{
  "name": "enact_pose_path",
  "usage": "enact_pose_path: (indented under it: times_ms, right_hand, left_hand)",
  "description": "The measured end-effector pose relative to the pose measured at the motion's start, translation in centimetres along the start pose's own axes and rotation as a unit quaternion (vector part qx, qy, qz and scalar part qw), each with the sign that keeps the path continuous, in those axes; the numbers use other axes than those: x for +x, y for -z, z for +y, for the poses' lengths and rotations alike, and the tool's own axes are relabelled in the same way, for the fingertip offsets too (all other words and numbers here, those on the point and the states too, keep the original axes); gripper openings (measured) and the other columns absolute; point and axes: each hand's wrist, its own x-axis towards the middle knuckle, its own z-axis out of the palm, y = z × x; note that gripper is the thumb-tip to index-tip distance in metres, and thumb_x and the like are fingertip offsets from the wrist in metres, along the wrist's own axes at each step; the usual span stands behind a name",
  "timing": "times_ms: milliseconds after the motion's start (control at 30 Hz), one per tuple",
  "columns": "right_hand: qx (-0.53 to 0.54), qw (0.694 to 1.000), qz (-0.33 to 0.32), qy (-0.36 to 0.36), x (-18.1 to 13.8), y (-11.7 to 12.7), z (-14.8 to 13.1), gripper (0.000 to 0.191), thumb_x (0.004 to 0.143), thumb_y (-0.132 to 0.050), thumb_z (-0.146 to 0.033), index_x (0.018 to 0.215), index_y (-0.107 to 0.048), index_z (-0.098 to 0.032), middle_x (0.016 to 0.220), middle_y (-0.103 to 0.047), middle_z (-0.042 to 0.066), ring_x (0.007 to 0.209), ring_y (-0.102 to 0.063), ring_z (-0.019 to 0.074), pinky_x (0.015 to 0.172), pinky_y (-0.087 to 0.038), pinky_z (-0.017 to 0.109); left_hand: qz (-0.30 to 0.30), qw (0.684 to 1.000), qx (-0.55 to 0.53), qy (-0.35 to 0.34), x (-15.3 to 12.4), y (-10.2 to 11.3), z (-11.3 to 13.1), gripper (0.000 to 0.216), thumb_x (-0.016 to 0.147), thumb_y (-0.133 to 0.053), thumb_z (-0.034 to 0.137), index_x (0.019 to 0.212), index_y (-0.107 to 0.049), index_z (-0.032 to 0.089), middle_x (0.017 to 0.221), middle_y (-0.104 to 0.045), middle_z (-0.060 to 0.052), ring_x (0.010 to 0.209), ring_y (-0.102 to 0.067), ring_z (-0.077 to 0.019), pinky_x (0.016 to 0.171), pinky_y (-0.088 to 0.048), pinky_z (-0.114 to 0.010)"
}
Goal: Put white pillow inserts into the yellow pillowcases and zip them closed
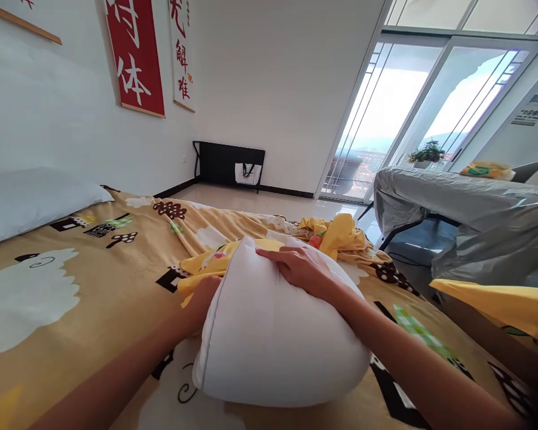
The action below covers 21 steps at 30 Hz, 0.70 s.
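Observation:
A plump white pillow (287, 334) stands bulging on the bed in front of me, its piped seam running down the left side. My right hand (302, 269) lies over its top, closed on it, with the index finger stretched along the upper edge and the other fingertips partly out of sight. Low on the pillow's left side is my left hand (208, 298), against a yellow printed cloth (197, 278) that looks like a pillowcase; its fingers are hidden behind the pillow and cloth. More yellow fabric (341, 236) lies bunched just beyond the pillow.
A tan patterned sheet (116, 286) covers the bed. Another white pillow (40, 194) lies at the far left. To the right stands a table under silvery plastic (466, 191). Yellow cloth (497, 304) shows near the right edge. A black folded frame (217, 164) leans on the far wall.

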Motion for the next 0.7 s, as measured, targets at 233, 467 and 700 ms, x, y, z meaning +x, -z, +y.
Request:
enact_pose_path:
  times_ms: [233,467,700]
  right_hand:
    - [-0.078,0.996,-0.044,0.018,-5.4,-1.6,-0.6,0.059,0.089,-0.041,-0.014,0.139,-0.038,-0.045,0.084,-0.065,0.000,0.066,-0.055,0.0148,0.056,-0.025,0.028]
    - [-0.143,0.987,-0.014,0.075,-12.1,-2.5,-3.0,0.075,0.075,-0.046,-0.007,0.144,-0.032,-0.033,0.091,-0.065,0.004,0.070,-0.058,0.0167,0.054,-0.031,0.027]
    - [-0.156,0.984,-0.077,0.047,-9.8,-1.5,-5.1,0.060,0.084,-0.043,-0.009,0.140,-0.039,-0.032,0.089,-0.067,0.004,0.068,-0.062,0.0169,0.050,-0.029,0.028]
  left_hand:
    - [0.033,0.999,0.011,-0.014,1.3,0.4,1.4,0.014,0.079,-0.050,0.015,0.066,-0.055,0.016,0.068,-0.061,-0.004,0.061,-0.055,-0.0170,0.055,-0.037,-0.029]
    - [0.075,0.995,-0.020,-0.066,0.5,2.2,5.0,0.005,0.077,-0.055,0.015,0.075,-0.057,0.019,0.080,-0.062,-0.002,0.077,-0.058,-0.0192,0.064,-0.042,-0.030]
    - [0.111,0.989,-0.071,0.072,2.9,3.3,5.2,0.014,0.069,-0.050,0.010,0.079,-0.052,0.020,0.079,-0.058,-0.001,0.069,-0.053,-0.0168,0.060,-0.036,-0.028]
